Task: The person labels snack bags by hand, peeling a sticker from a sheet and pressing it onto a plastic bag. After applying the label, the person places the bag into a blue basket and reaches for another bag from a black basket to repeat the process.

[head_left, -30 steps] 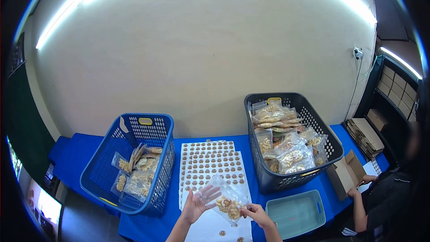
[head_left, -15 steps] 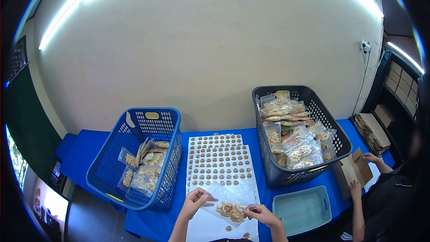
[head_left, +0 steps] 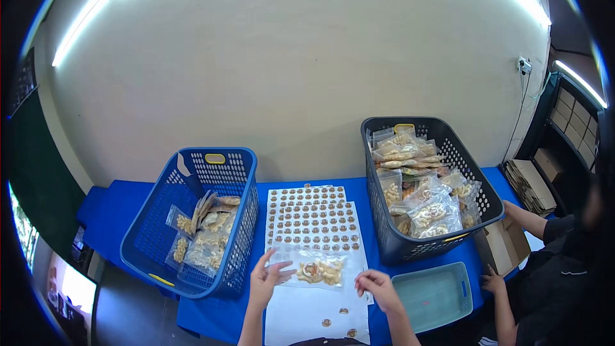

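A clear plastic bag of pale snack pieces [head_left: 327,271], with a round brown sticker on it, lies over the white sticker sheets [head_left: 314,221]. At the bag's left end is my left hand [head_left: 268,277], its fingers apart and partly over the plastic. Just off the bag's right end, my right hand [head_left: 378,287] has its fingers bent together; whether anything small is between them cannot be made out. A few loose round stickers [head_left: 343,311] lie on the bare white lower part of the sheet.
A blue basket [head_left: 138,237] with snack bags stands at left, a fuller dark basket [head_left: 400,253] at right. Near me at right is a pale green tray [head_left: 426,328]. Beyond it, another person [head_left: 551,282] has hands at an open cardboard box [head_left: 500,247].
The bag has turned level and lies flatter. My right hand has let go of it and moved right; my left fingers have spread. The other person's hands have shifted on the box.
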Tool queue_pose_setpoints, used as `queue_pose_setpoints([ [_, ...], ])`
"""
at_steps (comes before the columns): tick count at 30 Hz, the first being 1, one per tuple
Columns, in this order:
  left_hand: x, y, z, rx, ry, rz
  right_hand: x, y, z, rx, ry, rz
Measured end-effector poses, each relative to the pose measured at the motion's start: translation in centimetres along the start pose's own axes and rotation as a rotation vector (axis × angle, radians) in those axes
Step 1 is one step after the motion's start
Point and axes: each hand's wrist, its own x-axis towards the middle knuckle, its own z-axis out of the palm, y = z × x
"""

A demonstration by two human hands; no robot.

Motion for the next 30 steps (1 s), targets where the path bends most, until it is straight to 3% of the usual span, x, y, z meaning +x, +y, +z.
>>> queue_pose_setpoints([
  [2, 0.0, -0.4, -0.8, 0.006, 0.020, -0.032, 0.8, -1.2, -0.4, -0.016, 0.036, -0.036],
  [5, 0.0, -0.9, -1.5, 0.046, -0.074, -0.028, 2.3, -0.9, 1.6, -0.365, 0.030, -0.164],
  [8, -0.7, 0.0, -0.8, -0.136, -0.098, -0.102, 1.9, 0.1, 3.1, -0.194, -0.128, 0.077],
  [12, -0.9, 0.4, -0.7, -0.097, -0.049, -0.047, 1.9, 0.9, 1.8, -0.044, -0.210, 0.221],
  [17, -1.6, 0.7, -1.6, -0.050, -0.060, -0.052, 1.6, -2.3, 1.0, -0.082, -0.129, 0.107],
  [20, -2.0, 1.1, -2.0, -0.017, -0.004, -0.029, 2.2, -5.1, 1.0, 0.156, 0.192, -0.086],
  [22, -2.3, 1.0, -2.6, -0.022, 0.035, -0.028, 2.9, -6.5, -0.4, 0.409, 0.281, -0.238],
  [26, -2.8, 1.1, -3.1, -0.006, 0.057, -0.054, 3.0, -7.1, 0.1, 0.308, 0.227, -0.238],
  [30, -2.9, 1.9, -4.1, 0.030, 0.029, -0.013, 2.9, -2.7, -0.6, 0.145, 0.161, -0.029],
])
